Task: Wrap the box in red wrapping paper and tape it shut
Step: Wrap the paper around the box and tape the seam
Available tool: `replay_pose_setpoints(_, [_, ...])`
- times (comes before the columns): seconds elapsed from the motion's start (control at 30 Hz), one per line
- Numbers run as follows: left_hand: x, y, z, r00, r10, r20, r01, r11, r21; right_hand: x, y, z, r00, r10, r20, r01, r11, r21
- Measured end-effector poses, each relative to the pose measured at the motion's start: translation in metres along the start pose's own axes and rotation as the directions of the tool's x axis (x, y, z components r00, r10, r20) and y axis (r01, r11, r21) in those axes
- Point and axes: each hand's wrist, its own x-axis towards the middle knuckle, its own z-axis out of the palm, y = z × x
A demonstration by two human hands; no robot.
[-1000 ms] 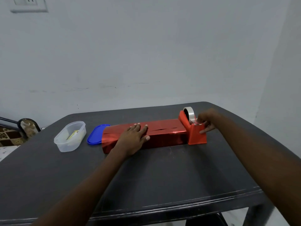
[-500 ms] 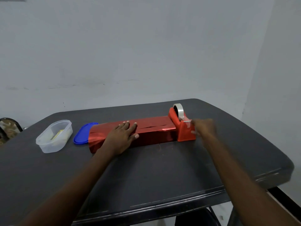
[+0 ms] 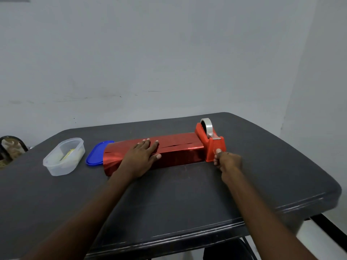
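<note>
Box [image 3: 174,152] under left hand [image 3: 142,156]

A broad bare stretch of the dark table [image 3: 169,199] lies open between the near edge and the red-wrapped box [image 3: 178,151], crossed only by two forearms. The orange tape dispenser [image 3: 212,145] stands touching the box's right end, closing that side. Left of the box, a blue lid [image 3: 95,154] lies just beside it, with a clear plastic container [image 3: 62,156] nearby.
</note>
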Motion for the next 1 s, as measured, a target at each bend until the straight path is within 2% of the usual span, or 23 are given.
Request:
replay_pose_setpoints(0.07, [0.0, 0.0, 0.001, 1.0, 0.001, -0.013, -0.001, 1.0, 0.006, -0.008, 0.004, -0.001, 1.0, -0.01, -0.016, 0.01, 1.0, -0.011])
replay_pose_setpoints(0.17, [-0.002, 0.0, -0.001, 1.0, -0.006, -0.014, 0.006, 1.0, 0.013, -0.017, -0.003, 0.004, 0.989, -0.143, 0.031, 0.143, 0.989, -0.024])
replay_pose_setpoints(0.3, [-0.004, -0.001, -0.002, 1.0, -0.004, -0.01, 0.004, 1.0, 0.003, -0.035, -0.035, 0.029, 0.912, -0.3, 0.279, 0.338, 0.936, -0.1])
replay_pose_setpoints(0.43, [-0.004, 0.0, -0.001, 1.0, -0.001, -0.003, 0.001, 1.0, -0.002, -0.047, -0.052, 0.066, 0.841, -0.272, 0.467, 0.391, 0.902, -0.181])
replay_pose_setpoints(0.6, [-0.001, -0.001, 0.002, 1.0, 0.001, 0.005, -0.001, 1.0, -0.013, -0.04, -0.042, 0.117, 0.917, -0.108, 0.383, 0.235, 0.924, -0.301])
replay_pose_setpoints(0.7, [-0.001, -0.001, 0.002, 1.0, 0.003, 0.004, -0.003, 1.0, -0.022, -0.039, -0.038, 0.14, 0.935, -0.022, 0.354, 0.155, 0.923, -0.352])
replay_pose_setpoints(1.0, [0.0, -0.002, 0.006, 0.999, 0.014, -0.029, -0.015, 0.999, -0.032, -0.002, -0.017, 0.181, 0.976, 0.026, 0.218, 0.1, 0.832, -0.546])
